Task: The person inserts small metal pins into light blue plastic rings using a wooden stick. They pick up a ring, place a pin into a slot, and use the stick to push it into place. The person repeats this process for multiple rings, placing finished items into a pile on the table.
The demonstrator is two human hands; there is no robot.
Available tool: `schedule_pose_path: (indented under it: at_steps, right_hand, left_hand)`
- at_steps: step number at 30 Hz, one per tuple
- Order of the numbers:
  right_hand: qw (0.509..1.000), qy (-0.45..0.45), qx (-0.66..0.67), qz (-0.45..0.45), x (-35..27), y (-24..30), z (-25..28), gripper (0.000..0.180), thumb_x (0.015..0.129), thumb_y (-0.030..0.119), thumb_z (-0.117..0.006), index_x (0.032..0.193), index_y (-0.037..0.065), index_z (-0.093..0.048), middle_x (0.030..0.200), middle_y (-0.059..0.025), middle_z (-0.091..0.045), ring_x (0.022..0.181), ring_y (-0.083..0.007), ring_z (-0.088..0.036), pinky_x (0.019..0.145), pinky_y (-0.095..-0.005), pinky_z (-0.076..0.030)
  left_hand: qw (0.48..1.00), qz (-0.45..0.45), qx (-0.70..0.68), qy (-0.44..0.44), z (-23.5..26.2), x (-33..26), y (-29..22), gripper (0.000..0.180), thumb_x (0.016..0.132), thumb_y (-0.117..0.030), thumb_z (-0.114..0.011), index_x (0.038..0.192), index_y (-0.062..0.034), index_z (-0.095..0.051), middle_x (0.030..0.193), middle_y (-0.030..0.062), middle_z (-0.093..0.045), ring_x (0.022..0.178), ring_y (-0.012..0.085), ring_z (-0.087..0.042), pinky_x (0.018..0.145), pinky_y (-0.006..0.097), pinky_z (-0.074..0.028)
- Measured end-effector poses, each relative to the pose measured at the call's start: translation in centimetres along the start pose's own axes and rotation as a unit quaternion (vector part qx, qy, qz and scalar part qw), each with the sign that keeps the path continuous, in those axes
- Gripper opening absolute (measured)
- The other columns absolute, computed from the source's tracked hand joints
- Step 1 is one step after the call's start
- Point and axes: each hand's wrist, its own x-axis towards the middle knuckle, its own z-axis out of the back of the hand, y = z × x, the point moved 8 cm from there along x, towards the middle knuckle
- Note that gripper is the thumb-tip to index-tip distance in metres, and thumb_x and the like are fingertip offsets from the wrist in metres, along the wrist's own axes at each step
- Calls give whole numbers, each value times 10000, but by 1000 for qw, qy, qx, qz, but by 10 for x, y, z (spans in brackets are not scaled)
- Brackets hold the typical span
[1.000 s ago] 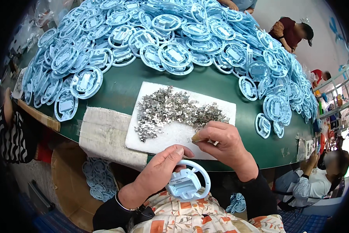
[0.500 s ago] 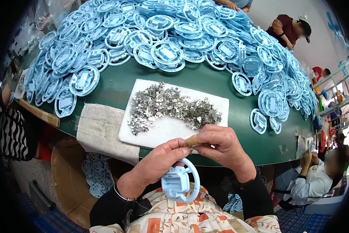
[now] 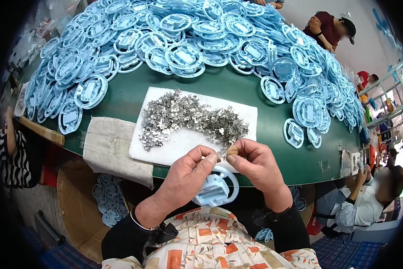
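My left hand [image 3: 183, 175] is closed on a light blue plastic steering-wheel-shaped part [image 3: 215, 193], which hangs below its fingertips just off the table's near edge. The part has a round rim and a boxy hollow centre. Close beside it, my right hand [image 3: 259, 168] has thumb and forefinger pinched together, with a tan cover on one fingertip. Whatever lies in that pinch is too small to make out. Beyond both hands, a heap of small silvery metal clips [image 3: 183, 114] lies on a white foam board [image 3: 176, 151].
A large mound of blue wheel parts [image 3: 183, 56] covers the far side of the green table [image 3: 129, 101]. A folded cloth [image 3: 114, 145] lies left of the board. Below left stands a cardboard box [image 3: 76, 201] with more parts. Other people work around the table.
My fingertips have drawn apart, the right hand shifting slightly right. The blue part has tilted and risen toward the table edge. The whole view has shifted slightly.
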Motion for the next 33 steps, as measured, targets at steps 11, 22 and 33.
schedule_pose_path:
  at_steps: [11, 22, 33]
  right_hand:
    - [969, -40, -179, 166, -32, 22, 3, 73, 832, -9, -718, 892, -10, -675, 764, -27, -619, 602, -68, -502, 550, -240, -405]
    - [927, -37, -297, 224, -31, 26, -18, 109, 804, 9, -749, 886, 31, -681, 755, -67, -645, 574, -157, -598, 532, -282, -469]
    - [940, -57, -325, 93, -26, 5, -14, 149, 867, 75, -755, 970, 36, -656, 742, -77, -670, 606, -141, -645, 559, -285, -506]
  left_hand:
    - [999, -4, -24, -35, 15, -6, -5, 285, 1083, -173, -481, 1269, 18, -579, 1083, 57, -687, 949, 64, -638, 841, 231, -537]
    - [999, -22, -7, -47, 15, -10, -6, 298, 1083, -186, -484, 1275, 23, -576, 1070, 54, -684, 932, 58, -626, 822, 226, -530]
    - [991, -4, 111, -69, 17, -9, -2, 283, 1074, -145, -484, 1283, 12, -591, 971, 19, -678, 827, 31, -582, 726, 209, -502]
